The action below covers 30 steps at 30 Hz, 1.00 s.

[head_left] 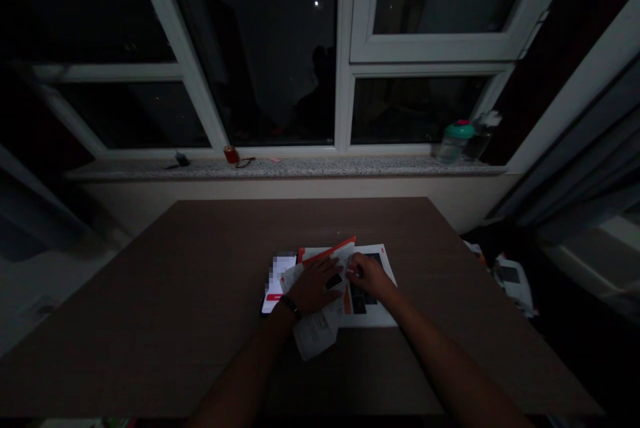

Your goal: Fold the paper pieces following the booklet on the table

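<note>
Through the head camera I have both bare hands at work on printed paper, over the middle of a wooden tabletop (pixel 200 261). The left hand (pixel 314 283) is spread, palm down, on a red-edged printed sheet (pixel 345 253); it grips nothing, and I take its flat pose as a way of keeping the paper from sliding. The right hand (pixel 371 276) has its fingers curled together at the sheet's right side, apparently pinching the edge, which I judge gives it control of a loose border while the other hand bears down. The light is too dim for me to see how much paper is caught.

That sheet lies aslant over a larger printed page (pixel 373 319) with dark picture panels, which seems to serve as its backing. A pale paper flap (pixel 315 335) juts toward the near side, below the left hand. A lit smartphone (pixel 273 306) lies just left of the papers, perhaps put there to stay readable and clear of both forearms.
</note>
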{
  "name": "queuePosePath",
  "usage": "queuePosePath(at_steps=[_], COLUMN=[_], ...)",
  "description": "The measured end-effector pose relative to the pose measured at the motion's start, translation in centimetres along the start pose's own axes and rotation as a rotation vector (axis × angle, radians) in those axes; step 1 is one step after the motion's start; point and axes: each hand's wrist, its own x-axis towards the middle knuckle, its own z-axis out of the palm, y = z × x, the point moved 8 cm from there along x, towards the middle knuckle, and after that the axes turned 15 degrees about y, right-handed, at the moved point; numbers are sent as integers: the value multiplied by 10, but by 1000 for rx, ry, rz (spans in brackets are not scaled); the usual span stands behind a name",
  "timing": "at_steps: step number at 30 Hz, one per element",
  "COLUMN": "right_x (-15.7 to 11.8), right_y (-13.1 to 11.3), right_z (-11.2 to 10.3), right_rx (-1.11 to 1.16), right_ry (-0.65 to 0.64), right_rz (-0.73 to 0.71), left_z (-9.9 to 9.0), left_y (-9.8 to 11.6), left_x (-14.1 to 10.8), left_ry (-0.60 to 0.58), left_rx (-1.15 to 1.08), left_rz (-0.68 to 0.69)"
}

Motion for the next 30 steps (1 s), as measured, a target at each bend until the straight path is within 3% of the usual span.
queuePosePath(at_steps=[4, 12, 20, 26, 30], right_x=[-6, 9, -9, -1, -2], right_y=[-10, 1, -8, 0, 7], right_z=[4, -6, 5, -14, -23], right_rx=[6, -112, -33, -98, -52], right_ry=[-84, 87, -89, 77, 120], right_rz=[-44, 34, 0, 39, 105], left_z=[-2, -6, -9, -9, -10], left_y=[4, 5, 7, 6, 1], left_x=[1, 0, -2, -2, -2], left_ry=[-16, -21, 10, 34, 64], left_rx=[10, 9, 5, 29, 73], left_rz=[2, 5, 1, -6, -62])
